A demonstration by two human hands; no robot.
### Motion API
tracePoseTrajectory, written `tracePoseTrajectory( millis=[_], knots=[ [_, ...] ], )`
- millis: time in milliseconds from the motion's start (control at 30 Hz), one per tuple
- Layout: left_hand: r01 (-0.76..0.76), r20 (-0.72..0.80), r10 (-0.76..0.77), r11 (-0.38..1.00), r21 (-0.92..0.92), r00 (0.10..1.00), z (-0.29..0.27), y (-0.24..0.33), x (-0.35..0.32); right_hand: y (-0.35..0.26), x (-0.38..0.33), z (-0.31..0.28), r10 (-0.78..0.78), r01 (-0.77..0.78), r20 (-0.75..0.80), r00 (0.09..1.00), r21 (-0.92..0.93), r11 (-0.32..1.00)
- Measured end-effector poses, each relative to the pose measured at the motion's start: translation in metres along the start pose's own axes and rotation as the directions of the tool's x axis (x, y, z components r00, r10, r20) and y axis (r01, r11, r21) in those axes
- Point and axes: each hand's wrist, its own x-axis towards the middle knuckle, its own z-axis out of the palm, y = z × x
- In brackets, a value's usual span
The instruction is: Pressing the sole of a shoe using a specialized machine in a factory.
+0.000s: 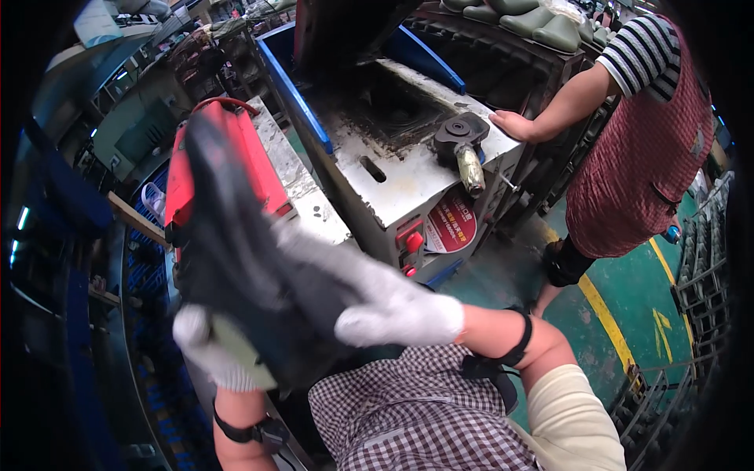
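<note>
A dark shoe upper [236, 251] on a pale last is held up in front of me, blurred by motion. My left hand [208, 349], in a white glove, grips its lower end from below. My right hand [393, 306], also in a white glove, lies over the side of the dark upper and holds it. Both forearms wear black wrist straps.
A red machine [251, 149] stands just behind the shoe. A worn grey metal machine [408, 173] with red buttons and a black lever fills the middle. A co-worker in a striped shirt and red apron rests a hand [510, 124] on it. Racks of green lasts [542, 23] stand behind.
</note>
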Motion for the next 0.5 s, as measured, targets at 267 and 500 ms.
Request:
tracePoseTrajectory(
  millis=[267,500],
  knots=[
    [0.291,0.036,-0.301,0.941,0.174,0.953,0.029,-0.018,0.194,-0.073,0.026,-0.161,0.170,-0.233,-0.532,0.829,-0.054,0.971],
    [-0.469,0.081,0.500,0.729,0.498,0.862,0.087,-0.010,0.289,-0.062,0.135,-0.303,-0.155,-0.348,-0.420,0.894,-0.870,0.348]
  ],
)
